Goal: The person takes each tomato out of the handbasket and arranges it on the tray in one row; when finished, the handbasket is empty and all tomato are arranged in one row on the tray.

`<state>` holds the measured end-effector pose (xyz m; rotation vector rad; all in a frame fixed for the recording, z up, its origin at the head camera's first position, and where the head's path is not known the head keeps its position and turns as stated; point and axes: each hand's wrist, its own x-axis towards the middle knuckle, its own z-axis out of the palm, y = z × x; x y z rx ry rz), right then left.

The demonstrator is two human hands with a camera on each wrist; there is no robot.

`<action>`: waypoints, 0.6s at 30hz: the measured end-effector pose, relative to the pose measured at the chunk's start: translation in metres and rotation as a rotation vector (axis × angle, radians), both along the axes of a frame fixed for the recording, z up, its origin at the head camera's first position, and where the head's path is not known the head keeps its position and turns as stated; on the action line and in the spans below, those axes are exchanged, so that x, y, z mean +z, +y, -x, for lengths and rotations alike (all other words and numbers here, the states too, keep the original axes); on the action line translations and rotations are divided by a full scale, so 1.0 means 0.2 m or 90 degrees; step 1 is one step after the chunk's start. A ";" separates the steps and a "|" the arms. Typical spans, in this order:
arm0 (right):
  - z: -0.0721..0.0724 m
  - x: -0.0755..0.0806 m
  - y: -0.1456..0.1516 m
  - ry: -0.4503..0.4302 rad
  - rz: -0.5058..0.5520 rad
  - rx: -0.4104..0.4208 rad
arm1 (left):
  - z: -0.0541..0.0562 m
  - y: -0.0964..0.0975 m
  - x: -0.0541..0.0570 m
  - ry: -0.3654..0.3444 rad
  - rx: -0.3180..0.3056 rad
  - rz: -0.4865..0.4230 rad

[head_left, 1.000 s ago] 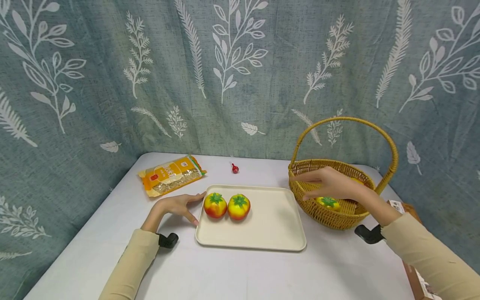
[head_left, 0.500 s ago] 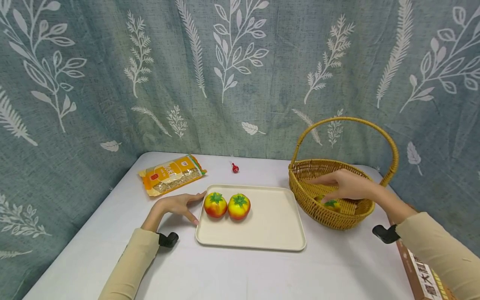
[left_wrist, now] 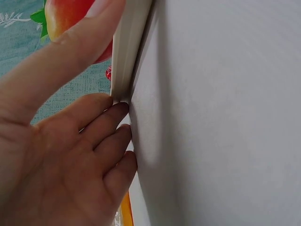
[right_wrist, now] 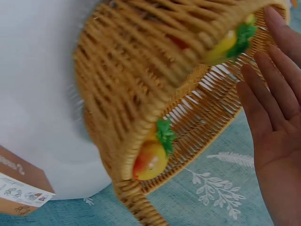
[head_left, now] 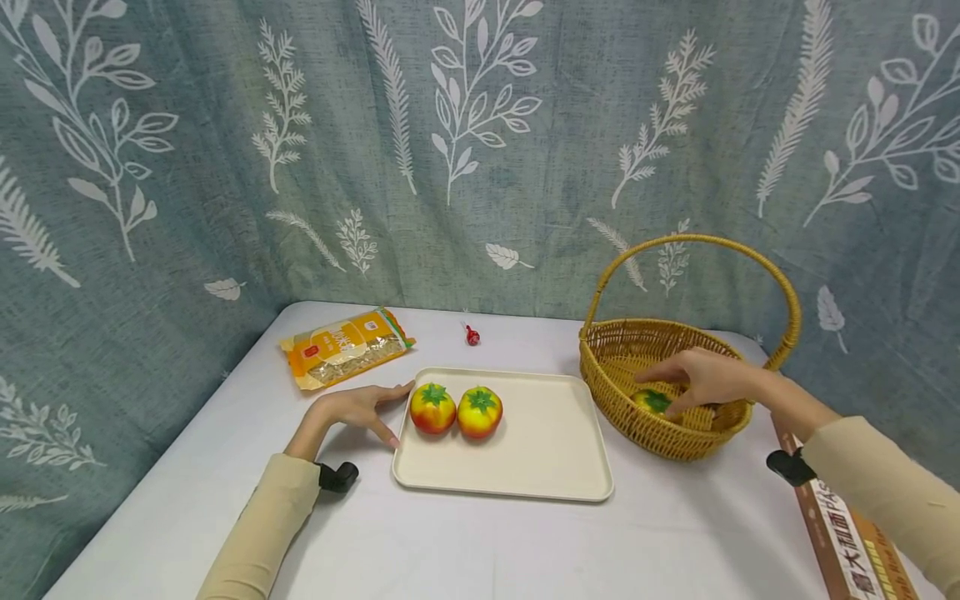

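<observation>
The right hand (head_left: 705, 381) is hovering by a yellow, round, green-leafed fruit (head_left: 651, 401) inside a golden wicker basket (head_left: 648, 437). The left hand (head_left: 357, 407) is touching the left edge of a cream rectangular tray (head_left: 551, 437), where two round red-and-yellow fruits (head_left: 432, 410) are lying.

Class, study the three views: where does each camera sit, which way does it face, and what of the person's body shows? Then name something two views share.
Head: worn on the head, facing forward and down over the tray to the curtain; left hand, right hand and both sleeves show.
Left wrist: on that wrist, looking past the left palm and fingers at the tray's edge.
Right wrist: on that wrist, looking past the right palm and fingers into the basket.
Shared: head and right wrist both show the basket holding fruit.
</observation>
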<state>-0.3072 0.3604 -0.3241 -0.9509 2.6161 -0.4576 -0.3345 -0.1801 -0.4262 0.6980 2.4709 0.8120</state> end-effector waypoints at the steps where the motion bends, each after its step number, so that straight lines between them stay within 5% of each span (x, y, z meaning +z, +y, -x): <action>1: 0.00 -0.01 0.00 -0.004 -0.003 0.001 | 0.00 0.00 0.00 -0.001 0.001 0.000; 18: 0.03 -0.07 0.02 -0.013 -0.008 0.013 | 0.00 0.00 0.01 -0.003 0.007 0.000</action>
